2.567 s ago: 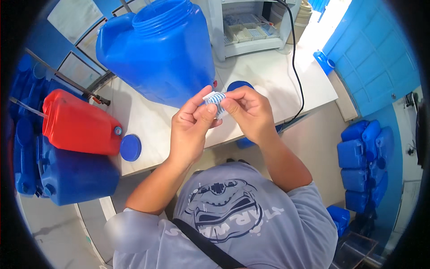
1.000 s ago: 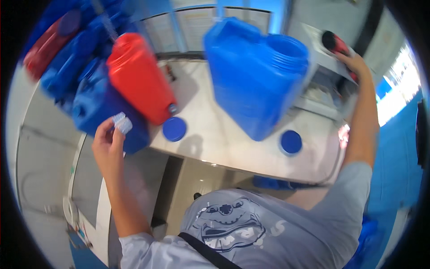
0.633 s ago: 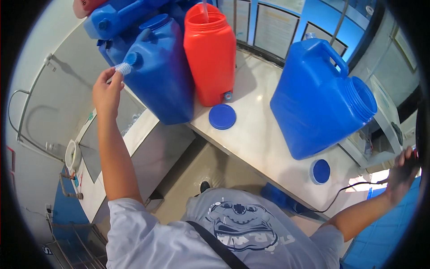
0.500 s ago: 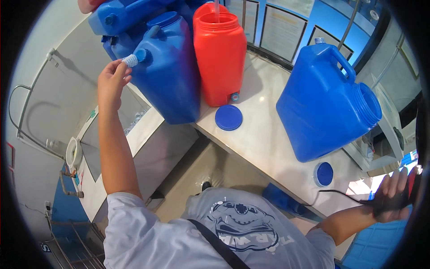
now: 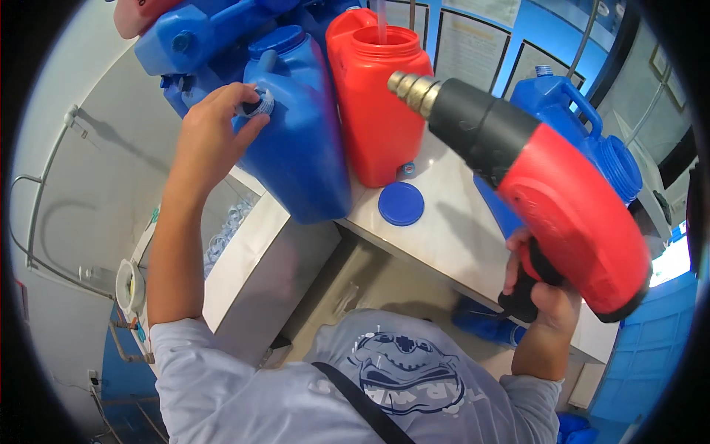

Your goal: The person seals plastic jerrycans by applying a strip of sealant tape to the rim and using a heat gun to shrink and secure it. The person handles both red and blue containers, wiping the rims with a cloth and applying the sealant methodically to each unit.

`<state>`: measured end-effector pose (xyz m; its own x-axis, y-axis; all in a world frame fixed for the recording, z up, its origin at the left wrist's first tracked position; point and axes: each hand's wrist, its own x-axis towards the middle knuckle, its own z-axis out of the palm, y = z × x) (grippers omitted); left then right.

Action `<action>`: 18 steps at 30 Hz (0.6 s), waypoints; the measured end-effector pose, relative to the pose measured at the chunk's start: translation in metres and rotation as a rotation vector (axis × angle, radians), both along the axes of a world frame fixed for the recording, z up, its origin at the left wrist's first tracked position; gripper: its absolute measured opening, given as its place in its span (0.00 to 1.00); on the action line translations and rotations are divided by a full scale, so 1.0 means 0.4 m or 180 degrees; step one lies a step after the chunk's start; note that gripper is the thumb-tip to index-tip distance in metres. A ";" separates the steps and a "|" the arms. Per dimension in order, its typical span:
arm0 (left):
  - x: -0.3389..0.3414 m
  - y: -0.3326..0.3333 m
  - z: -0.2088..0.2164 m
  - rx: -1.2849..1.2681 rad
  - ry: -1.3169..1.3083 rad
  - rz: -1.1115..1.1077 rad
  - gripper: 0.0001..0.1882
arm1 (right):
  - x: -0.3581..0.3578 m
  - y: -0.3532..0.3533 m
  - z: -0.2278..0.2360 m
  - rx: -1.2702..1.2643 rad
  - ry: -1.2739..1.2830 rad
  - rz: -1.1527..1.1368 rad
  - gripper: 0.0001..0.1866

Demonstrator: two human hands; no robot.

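My left hand (image 5: 211,140) pinches a whitish printed plastic seal sleeve (image 5: 263,103) around the small blue spout cap of a tall blue water jug (image 5: 303,159). In my right hand (image 5: 553,302) I grip a red and black heat gun (image 5: 573,211) by its handle. Its stepped metal nozzle points left, toward the blue jug, with a gap between them. Just right of that jug stands an uncapped red jug (image 5: 381,118), a transparent tube or stream at its mouth. On the counter in front of it lies a round blue lid (image 5: 401,204).
Another blue jug (image 5: 546,90), its wide mouth uncapped, stands on the right of the white counter (image 5: 451,226), partly hidden by the heat gun. More blue containers (image 5: 214,37) are stacked at the upper left. Beside my left forearm is a bin of whitish plastic pieces (image 5: 225,233).
My right hand has brought the heat gun up from the far right edge to above the counter. The left hand has pushed the sleeve onto the spout cap.
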<state>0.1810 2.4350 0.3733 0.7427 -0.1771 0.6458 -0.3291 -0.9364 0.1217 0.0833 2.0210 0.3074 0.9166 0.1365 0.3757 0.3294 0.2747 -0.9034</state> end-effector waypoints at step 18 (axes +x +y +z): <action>0.071 0.109 0.001 0.0155 -0.0004 -0.0985 0.37 | 0.067 0.177 -0.097 -0.0236 0.0464 0.0662 0.42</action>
